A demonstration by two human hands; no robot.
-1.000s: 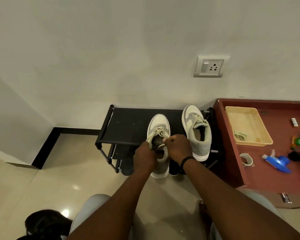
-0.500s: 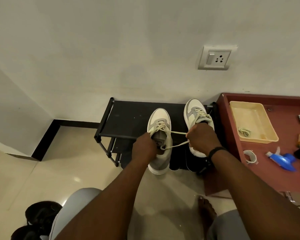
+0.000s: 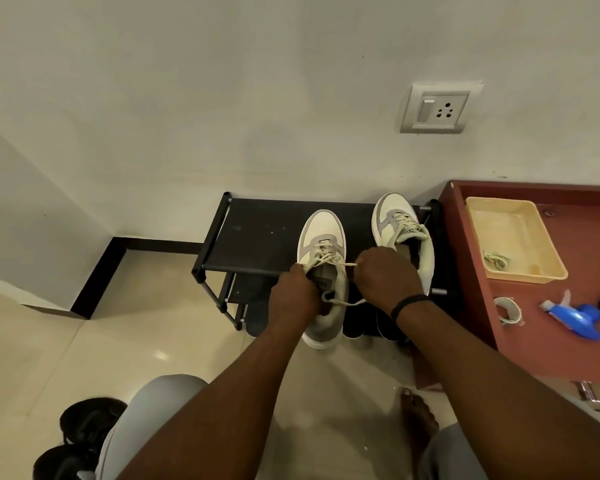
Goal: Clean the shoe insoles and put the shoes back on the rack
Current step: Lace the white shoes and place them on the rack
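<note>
Two cream and grey sneakers stand toes to the wall on the top shelf of a black shoe rack (image 3: 257, 233). The left sneaker (image 3: 323, 230) overhangs the shelf's front edge; the right sneaker (image 3: 392, 216) sits beside the rack's right end. My left hand (image 3: 293, 297) grips the left sneaker at its collar and lace. My right hand (image 3: 387, 278) pinches the cream lace (image 3: 343, 265) of that same sneaker, pulled a short way to the right. A loose lace end hangs below my right wrist.
Dark shoes sit on the rack's lower shelf (image 3: 361, 323). A red-brown table (image 3: 541, 341) on the right carries a yellow tray (image 3: 541, 271) with a lace bundle, a tape roll (image 3: 508, 310) and a blue spray bottle (image 3: 575, 317). Black shoes (image 3: 84, 434) lie on the floor at bottom left.
My right hand drew the lace out far to the right, then came back closer to the left sneaker. My left hand stayed on the sneaker.
</note>
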